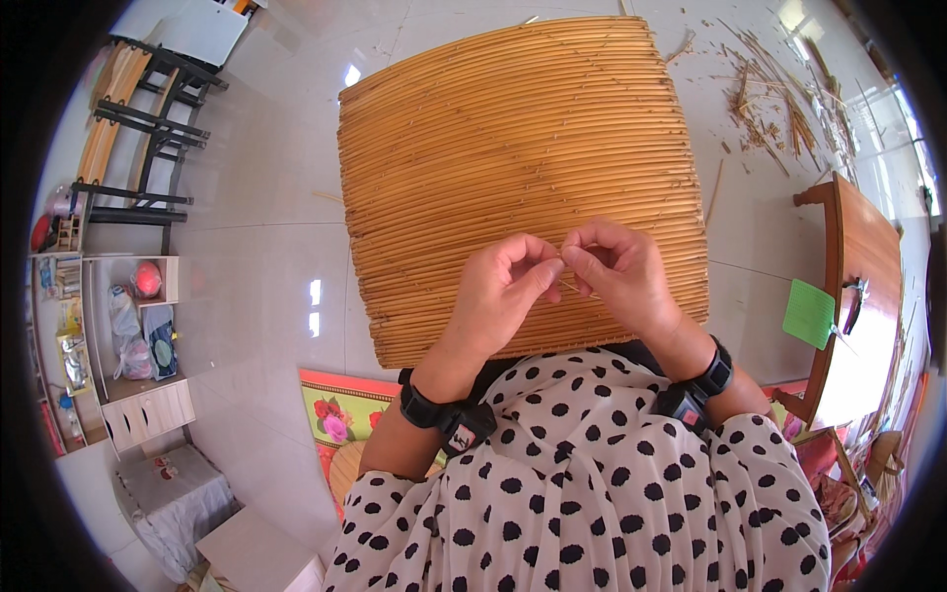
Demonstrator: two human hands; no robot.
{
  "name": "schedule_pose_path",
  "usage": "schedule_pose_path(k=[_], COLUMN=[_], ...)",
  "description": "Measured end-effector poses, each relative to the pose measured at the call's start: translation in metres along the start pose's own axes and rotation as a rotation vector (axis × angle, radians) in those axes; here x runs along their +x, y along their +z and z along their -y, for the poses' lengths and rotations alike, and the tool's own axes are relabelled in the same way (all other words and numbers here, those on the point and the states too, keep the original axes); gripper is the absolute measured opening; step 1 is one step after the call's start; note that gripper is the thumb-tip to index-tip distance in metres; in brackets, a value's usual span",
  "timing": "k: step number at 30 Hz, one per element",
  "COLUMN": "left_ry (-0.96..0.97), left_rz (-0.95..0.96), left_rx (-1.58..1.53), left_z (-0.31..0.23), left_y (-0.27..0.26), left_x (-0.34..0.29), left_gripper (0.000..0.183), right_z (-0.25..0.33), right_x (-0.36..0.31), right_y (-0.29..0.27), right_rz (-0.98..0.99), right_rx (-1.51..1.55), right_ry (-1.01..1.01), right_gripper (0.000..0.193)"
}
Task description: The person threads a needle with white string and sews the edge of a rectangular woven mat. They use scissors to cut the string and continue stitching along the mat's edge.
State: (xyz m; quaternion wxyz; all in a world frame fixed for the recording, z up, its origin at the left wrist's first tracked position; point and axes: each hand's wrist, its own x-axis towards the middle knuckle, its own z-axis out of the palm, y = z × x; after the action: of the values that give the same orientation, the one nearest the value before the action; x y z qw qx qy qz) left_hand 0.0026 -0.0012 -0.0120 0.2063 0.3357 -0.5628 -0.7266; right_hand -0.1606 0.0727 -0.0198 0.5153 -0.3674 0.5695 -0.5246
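Note:
A large mat of thin yellow-brown reed stalks (513,128), laid side by side and tied in rows, spreads out in front of me. Over its near part, my left hand (508,286) and my right hand (621,271) meet, fingertips almost touching. Each hand pinches with thumb and forefinger. Something thin, like a thread or strand, seems to run between the fingertips, but it is too fine to name. Black bands are strapped round both wrists.
Loose stalks and scraps (774,109) litter the tiled floor at the far right. Closer on that side stand a wooden table (863,286) with scissors on it and a green fly swatter (809,314). Shelves (138,390) and folded black-framed furniture (158,128) line the left.

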Motion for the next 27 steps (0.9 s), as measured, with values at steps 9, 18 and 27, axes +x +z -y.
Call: schedule_pose_path(k=[9, 18, 27], left_ry=[-0.036, -0.025, -0.036], left_rz=[-0.003, -0.006, -0.007], left_rx=[0.065, 0.05, 0.017], left_z=[-0.002, 0.002, 0.001], left_y=[0.001, 0.0, -0.001], left_x=[0.001, 0.001, 0.001], left_gripper=[0.008, 0.008, 0.01], right_z=[-0.004, -0.001, 0.006], right_x=[0.001, 0.0, -0.002], right_y=[-0.001, 0.0, 0.0], right_rz=[0.033, 0.063, 0.07], right_rx=[0.08, 0.116, 0.147], right_ry=[0.049, 0.084, 0.043], right_gripper=[0.011, 0.015, 0.017])
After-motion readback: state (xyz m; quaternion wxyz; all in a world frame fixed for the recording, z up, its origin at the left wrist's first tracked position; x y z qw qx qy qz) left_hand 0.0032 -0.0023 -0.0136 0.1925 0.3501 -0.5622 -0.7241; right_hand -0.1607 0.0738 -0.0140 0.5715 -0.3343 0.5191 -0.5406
